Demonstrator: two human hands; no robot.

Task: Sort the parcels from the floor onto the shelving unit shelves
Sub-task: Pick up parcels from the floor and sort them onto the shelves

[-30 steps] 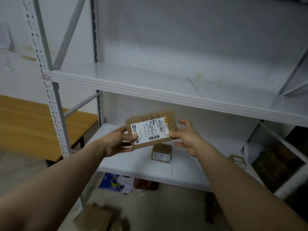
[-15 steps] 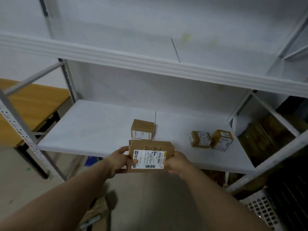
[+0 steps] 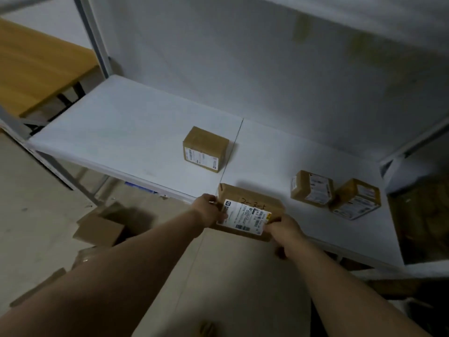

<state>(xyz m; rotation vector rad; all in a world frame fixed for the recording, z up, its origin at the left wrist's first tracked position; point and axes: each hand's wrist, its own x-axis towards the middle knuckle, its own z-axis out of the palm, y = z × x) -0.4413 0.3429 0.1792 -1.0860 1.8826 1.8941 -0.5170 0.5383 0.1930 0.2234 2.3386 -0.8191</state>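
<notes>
Parcel [image 3: 251, 212], flat and brown with a white label and handwritten digits, is gripped at both ends: by the left hand [image 3: 209, 210], fingers curled round the left end, and by the right hand [image 3: 284, 229], fingers pinched on the right corner. It is held at the front edge of the white shelf [image 3: 121, 132]; whether it already rests there cannot be told. Farther back a labelled box [image 3: 205, 149] is seen beside the panel seam, while a second box [image 3: 312, 187] and a third box [image 3: 356, 199] are set side by side to the right.
</notes>
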